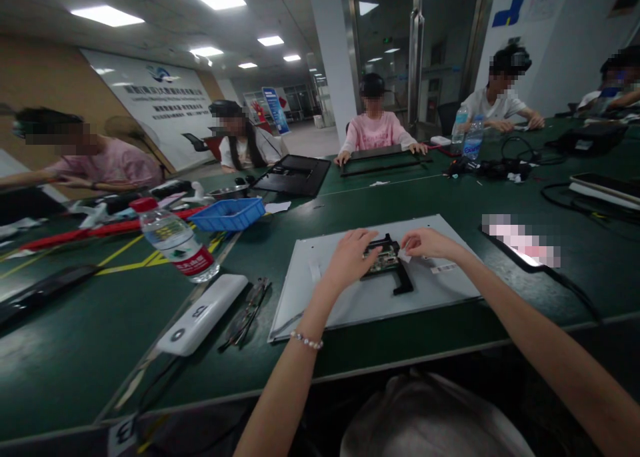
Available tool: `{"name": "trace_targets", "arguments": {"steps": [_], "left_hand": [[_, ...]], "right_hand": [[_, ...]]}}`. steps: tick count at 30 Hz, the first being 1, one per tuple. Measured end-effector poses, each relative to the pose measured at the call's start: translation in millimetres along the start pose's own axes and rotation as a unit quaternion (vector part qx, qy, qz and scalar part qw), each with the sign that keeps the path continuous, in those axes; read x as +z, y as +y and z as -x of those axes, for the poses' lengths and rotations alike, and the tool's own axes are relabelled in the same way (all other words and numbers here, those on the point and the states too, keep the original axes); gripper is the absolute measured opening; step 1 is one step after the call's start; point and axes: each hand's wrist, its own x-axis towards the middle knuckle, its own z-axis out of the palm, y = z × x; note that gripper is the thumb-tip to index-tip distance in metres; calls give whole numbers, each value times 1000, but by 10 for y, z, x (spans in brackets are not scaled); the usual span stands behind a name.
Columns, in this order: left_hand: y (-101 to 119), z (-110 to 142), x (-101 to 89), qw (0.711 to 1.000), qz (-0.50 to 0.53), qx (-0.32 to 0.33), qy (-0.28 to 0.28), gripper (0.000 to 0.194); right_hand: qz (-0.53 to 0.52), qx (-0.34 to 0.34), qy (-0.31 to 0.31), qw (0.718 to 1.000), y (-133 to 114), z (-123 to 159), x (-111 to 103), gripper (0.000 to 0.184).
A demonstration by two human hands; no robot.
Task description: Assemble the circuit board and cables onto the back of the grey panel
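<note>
A grey metal panel lies flat on the green table in front of me. Near its far middle sits a small circuit board with a black bracket. My left hand rests on the board's left side with fingers curled onto it. My right hand pinches the board's right edge. A bead bracelet is on my left wrist.
A water bottle, a white power bank and glasses lie to the left. A blue tray stands beyond. A phone with a cable lies at right. Several people work around the table on black panels.
</note>
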Motion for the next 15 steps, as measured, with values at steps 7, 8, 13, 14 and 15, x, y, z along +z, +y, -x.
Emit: {"name": "trace_targets", "arguments": {"steps": [7,8,13,14,15], "left_hand": [[-649,245,-282,993,-32,-111,-33,27],[-689,259,-271,993,-23,-110,-46,27],[-569,40,-50,994,-49,-67,-70,30],[-518,-44,3,993,-69,-63,-75,29],[-472,-128,53,990,-94,-62,-90,29]], "right_hand": [[129,29,50,990,32,41,-120,22],[144,30,53,988,50,36,-125,22],[189,26,65,980,117,21,-125,26],[194,25,69,978,125,20,-123,26],[199,25,73,977,132,19,-121,27]]}}
